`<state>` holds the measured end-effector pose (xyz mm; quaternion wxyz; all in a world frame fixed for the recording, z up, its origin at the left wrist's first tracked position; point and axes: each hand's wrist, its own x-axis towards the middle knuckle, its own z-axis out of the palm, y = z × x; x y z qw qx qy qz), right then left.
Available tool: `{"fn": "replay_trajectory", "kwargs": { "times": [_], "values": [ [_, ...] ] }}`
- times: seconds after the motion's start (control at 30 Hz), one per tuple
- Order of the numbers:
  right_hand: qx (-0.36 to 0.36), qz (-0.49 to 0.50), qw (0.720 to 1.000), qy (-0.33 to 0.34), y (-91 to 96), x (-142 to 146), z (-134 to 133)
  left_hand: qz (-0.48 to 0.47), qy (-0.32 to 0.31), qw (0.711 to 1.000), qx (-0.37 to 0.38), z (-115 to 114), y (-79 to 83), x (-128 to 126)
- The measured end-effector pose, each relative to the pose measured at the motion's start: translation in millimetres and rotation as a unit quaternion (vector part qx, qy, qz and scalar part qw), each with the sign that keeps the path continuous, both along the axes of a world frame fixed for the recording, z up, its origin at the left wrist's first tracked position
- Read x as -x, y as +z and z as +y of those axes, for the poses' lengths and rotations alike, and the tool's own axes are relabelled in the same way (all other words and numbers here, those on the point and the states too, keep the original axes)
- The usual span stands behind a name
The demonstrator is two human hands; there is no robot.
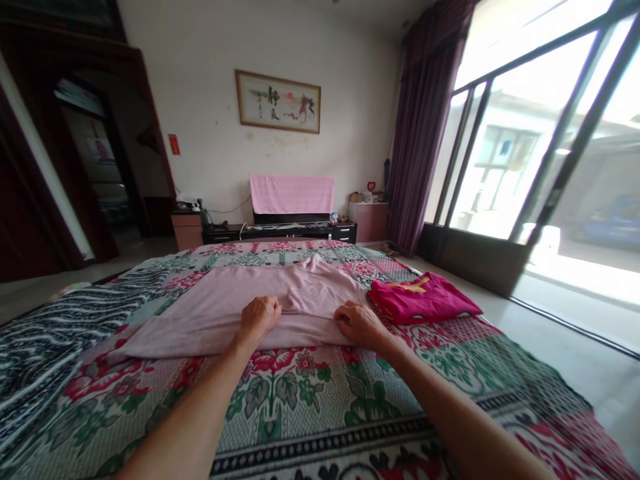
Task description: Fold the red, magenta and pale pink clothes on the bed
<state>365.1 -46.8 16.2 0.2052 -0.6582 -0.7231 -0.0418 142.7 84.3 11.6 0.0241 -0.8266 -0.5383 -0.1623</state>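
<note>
Head view: one pale pink garment (pixel 215 313), thin cloth, spread with wrinkles across the middle of a floral cover (pixel 275 400) patterned in red, green, grey and white. A bunched peak of its cloth stood up at the far edge.

Left hand (pixel 260 317): on the near middle part of the garment, back of the hand upward; fingers (pixel 276 305) curled in to a near-fist, pinching a bit of the pale pink cloth.

Right hand (pixel 359 323): near the garment's right end, wrist bent inward; fingers bent down and drawn together on the same cloth, their tips partly hidden. The two hands lay apart, with a stretch of cloth between them.

One magenta garment (pixel 430 300), folded into a flat bundle with a yellow mark on top, lay just beside the pale pink garment, to the right. One black-and-white striped cloth (pixel 100 313) lay in loose folds along the left side.

Surroundings: pink towel (pixel 293 193), draped above a low black cabinet (pixel 344 233) at the far wall; framed picture (pixel 279 101), hung above; purple curtain (pixel 425 127), beside the glazed door (pixel 525 147) at right.
</note>
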Motion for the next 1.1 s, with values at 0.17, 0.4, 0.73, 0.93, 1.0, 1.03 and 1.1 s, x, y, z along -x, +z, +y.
{"fn": "replay_trajectory", "kwargs": {
  "times": [0.17,0.4,0.73,0.93,1.0,1.03,1.1],
  "values": [
    [0.006,0.039,0.996,-0.077,7.7,-1,24,-0.037,-0.003,0.998,0.044,4,5.8,6],
    [0.028,0.079,0.972,-0.219,14.4,8,81,-0.117,-0.147,0.958,0.217,18,13.2,24],
    [0.056,0.082,0.957,-0.272,0.2,16,96,-0.081,-0.222,0.929,0.284,18,16.8,27],
    [-0.012,0.119,0.944,-0.308,-2.5,13,93,-0.055,-0.192,0.953,0.229,11,19.8,21],
    [-0.011,0.126,0.943,-0.309,-2.6,12,91,-0.035,-0.176,0.963,0.201,8,20.9,19],
    [-0.010,0.129,0.943,-0.307,-2.7,12,90,-0.026,-0.169,0.967,0.189,7,21.2,19],
    [-0.018,0.134,0.943,-0.304,-2.7,12,89,-0.013,-0.161,0.973,0.165,5,21.2,18]
  ]
}}
